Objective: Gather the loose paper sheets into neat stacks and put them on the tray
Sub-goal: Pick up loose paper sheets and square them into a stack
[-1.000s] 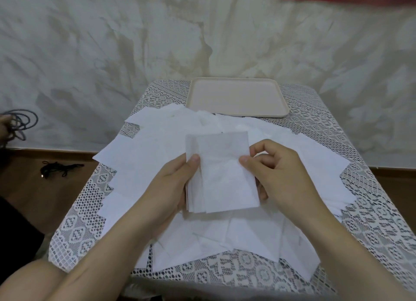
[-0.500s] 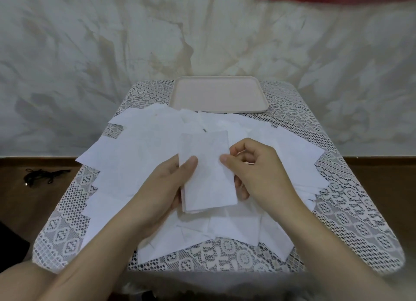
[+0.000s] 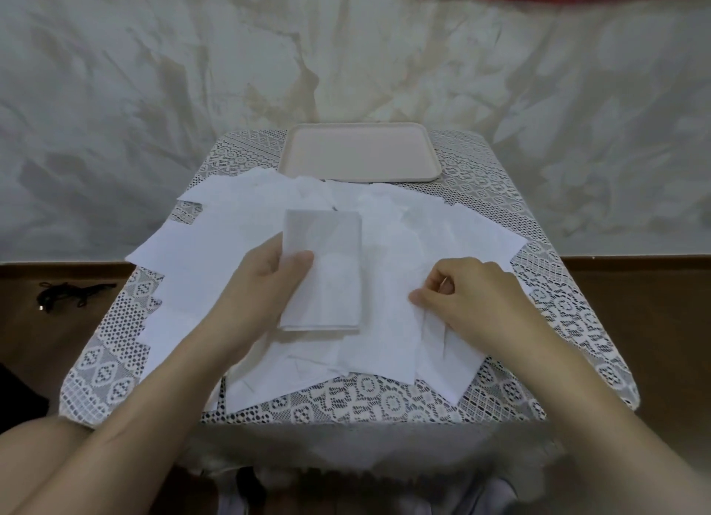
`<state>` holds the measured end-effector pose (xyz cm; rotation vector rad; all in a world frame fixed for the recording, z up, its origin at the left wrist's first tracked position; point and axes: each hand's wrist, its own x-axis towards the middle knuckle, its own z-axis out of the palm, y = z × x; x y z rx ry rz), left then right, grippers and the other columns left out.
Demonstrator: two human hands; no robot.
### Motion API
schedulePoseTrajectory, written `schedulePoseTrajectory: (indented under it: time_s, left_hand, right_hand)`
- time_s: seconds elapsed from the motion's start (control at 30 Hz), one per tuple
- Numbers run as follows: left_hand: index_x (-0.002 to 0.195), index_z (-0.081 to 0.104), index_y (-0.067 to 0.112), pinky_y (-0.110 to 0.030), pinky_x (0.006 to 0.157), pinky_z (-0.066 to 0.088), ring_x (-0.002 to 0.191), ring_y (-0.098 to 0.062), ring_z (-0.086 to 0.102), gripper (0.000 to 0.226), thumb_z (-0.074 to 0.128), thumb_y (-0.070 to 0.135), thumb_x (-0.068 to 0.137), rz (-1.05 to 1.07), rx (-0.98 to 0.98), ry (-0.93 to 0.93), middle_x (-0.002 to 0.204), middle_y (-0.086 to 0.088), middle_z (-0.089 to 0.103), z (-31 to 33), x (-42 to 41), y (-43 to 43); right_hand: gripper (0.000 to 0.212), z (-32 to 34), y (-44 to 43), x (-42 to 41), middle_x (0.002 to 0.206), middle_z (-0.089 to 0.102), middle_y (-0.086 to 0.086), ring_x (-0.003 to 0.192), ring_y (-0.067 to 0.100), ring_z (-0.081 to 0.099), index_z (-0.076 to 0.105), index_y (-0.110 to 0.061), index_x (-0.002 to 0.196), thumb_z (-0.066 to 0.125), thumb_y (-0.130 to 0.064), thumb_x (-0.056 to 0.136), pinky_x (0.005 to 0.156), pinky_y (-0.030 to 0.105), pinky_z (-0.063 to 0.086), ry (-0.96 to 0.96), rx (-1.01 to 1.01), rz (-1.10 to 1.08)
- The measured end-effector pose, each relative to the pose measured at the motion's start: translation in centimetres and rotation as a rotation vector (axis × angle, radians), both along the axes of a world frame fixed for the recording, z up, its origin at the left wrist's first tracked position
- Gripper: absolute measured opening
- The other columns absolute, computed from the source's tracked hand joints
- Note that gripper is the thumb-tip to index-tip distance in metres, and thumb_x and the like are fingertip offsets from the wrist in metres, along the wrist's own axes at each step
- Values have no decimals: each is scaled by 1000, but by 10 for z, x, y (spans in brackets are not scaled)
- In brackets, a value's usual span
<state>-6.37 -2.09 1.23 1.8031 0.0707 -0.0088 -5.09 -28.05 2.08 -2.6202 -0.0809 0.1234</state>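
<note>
Paper stack [image 3: 327, 268] held in left hand [image 3: 269, 287], right hand [image 3: 473, 299] pinches a loose sheet [image 3: 384, 341]: mid-gathering, next square it onto stack.

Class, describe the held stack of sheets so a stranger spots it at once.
Start at the lace-covered table with the beige tray at its far edge. The left hand grips the stack above the loose sheets; it alone is squared-up and greyer than those scattered white ones.
</note>
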Motion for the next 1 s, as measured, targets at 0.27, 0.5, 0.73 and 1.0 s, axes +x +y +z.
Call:
schedulePoseTrajectory:
  time_s: [0.27,0.5,0.73,1.0]
  left_hand:
    - [121,70,25,-43,90,59,103,-21,77,23,50,22,111,-22,-24,27,112,1,80,-3,-4,-8]
    - [125,70,23,-46,93,58,105,-22,77,25,50,21,110,-23,-62,32,115,-1,80,-2,-2,-5]
    - [124,71,30,-54,96,58,101,-21,78,26,50,24,110,-29,-81,67,114,1,80,-2,-5,-14]
    - [124,70,25,-47,91,59,101,-21,78,26,49,21,109,-13,-108,75,113,0,81,1,5,-17]
  right_hand:
    - [23,-11,6,-9,71,65,-10,69,10,62,64,-25,80,74,-45,89,62,27,42,-5,148,-32]
    - [13,-8,3,-1,70,66,-9,65,10,59,62,-25,79,69,-28,90,68,33,47,-30,417,-30]
    - [21,-16,9,-2,60,53,-8,59,14,49,58,-21,80,75,-28,90,65,35,43,60,533,52]
    - [37,-6,-43,37,58,43,-8,62,17,41,48,-21,62,66,-23,94,60,34,30,-173,481,-203]
